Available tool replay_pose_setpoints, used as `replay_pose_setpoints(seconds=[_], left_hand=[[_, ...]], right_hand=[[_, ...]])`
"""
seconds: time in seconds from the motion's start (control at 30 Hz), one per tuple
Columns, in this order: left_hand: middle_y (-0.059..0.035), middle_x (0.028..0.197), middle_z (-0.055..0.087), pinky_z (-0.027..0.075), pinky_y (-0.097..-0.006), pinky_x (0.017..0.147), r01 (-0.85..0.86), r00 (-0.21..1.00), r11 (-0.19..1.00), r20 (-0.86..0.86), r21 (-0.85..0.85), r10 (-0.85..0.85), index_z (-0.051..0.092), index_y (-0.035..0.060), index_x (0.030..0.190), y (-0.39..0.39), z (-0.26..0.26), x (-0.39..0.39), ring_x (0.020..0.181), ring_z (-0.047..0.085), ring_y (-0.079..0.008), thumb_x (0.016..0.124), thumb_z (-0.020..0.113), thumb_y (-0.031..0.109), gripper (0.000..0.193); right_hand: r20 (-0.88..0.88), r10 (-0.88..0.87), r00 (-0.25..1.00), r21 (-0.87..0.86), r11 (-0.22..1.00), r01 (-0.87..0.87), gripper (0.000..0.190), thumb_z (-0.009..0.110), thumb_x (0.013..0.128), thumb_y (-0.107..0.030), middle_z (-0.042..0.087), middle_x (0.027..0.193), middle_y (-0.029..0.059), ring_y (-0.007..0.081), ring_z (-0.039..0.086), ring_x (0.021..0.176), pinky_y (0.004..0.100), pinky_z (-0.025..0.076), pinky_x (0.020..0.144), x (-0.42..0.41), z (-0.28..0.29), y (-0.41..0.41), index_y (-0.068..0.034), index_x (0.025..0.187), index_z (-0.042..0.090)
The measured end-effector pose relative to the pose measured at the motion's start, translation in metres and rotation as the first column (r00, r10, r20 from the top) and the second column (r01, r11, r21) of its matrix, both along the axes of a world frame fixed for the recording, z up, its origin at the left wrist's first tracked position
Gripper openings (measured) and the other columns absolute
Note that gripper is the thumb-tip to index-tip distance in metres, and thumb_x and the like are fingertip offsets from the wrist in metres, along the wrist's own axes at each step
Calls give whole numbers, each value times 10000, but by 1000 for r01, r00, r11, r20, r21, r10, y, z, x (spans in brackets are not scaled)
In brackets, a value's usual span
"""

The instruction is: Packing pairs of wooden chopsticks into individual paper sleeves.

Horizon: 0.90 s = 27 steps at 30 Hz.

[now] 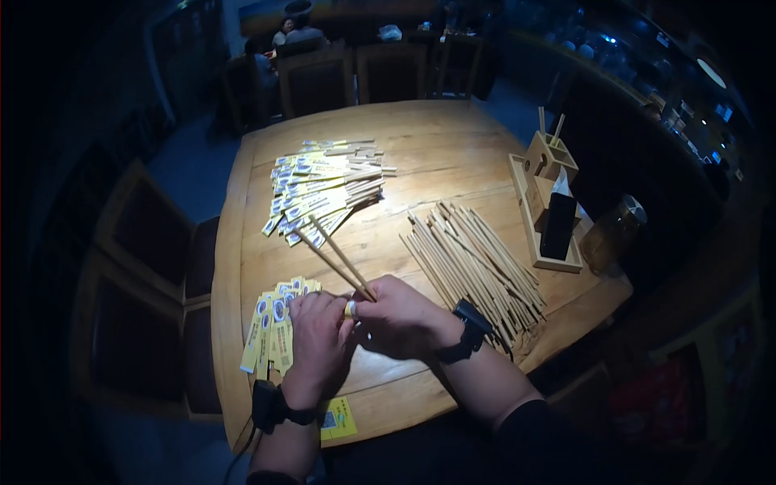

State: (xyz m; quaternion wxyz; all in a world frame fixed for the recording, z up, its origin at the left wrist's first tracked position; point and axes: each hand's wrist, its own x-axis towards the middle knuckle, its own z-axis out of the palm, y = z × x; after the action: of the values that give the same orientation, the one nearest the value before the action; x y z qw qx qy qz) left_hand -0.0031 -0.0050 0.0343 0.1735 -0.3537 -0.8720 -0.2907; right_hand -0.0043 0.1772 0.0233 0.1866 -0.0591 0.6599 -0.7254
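Observation:
Two wooden chopsticks (332,257) are pinched in my right hand (403,315), their far ends fanned slightly apart and pointing up to the left. Right against it, my left hand (321,330) grips a yellow paper chopstick sleeve (350,310), of which only a small end shows between the hands. The rest of that sleeve is hidden by my fingers. Flat yellow sleeves (267,330) with printed pictures lie fanned beside my left hand. To the right of my right hand spreads a large heap of bare chopsticks (476,260).
Farther back lies a pile of sleeved chopsticks (324,188). A wooden caddy (551,163) with a dark phone (558,225) leaning on it stands at the right, beside a jug (612,233). A yellow printed card (339,418) lies at the near table edge (388,427). Chairs (318,79) and seated people are beyond.

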Motion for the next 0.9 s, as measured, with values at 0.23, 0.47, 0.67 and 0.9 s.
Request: replay_pose_setpoints(seconds=[0.23,0.47,0.67,0.9], left_hand=[[-108,882,580,382,-437,879,28,1000,997,1,66,-28,632,59,1059,-2,-12,-5,892,572,-308,786,682,106,282],[-113,858,558,392,-424,842,79,993,989,75,129,-89,627,56,1030,-5,-24,-2,857,558,-311,785,681,90,253],[-125,858,595,425,-408,779,59,998,983,-39,174,-53,632,6,1070,-1,-24,-12,841,563,-328,766,718,92,327],[-117,897,621,424,-402,778,-7,999,977,-38,215,16,625,15,1120,-9,-30,-23,832,577,-311,781,724,97,363]], right_hand=[[-84,-74,994,268,959,94,199,626,881,-187,648,700,41,123,600,619,280,479,558,0,5,1,2,855,682],[-201,-84,976,296,945,142,238,661,832,-218,664,693,93,115,632,663,290,503,609,5,0,-1,15,874,686],[-281,-223,933,377,869,321,224,674,828,-212,633,621,60,92,628,618,268,505,563,5,9,-2,11,803,676],[-229,-602,765,-345,785,514,382,406,1052,-327,570,770,29,91,522,643,229,430,613,-9,2,-4,-17,950,604]])
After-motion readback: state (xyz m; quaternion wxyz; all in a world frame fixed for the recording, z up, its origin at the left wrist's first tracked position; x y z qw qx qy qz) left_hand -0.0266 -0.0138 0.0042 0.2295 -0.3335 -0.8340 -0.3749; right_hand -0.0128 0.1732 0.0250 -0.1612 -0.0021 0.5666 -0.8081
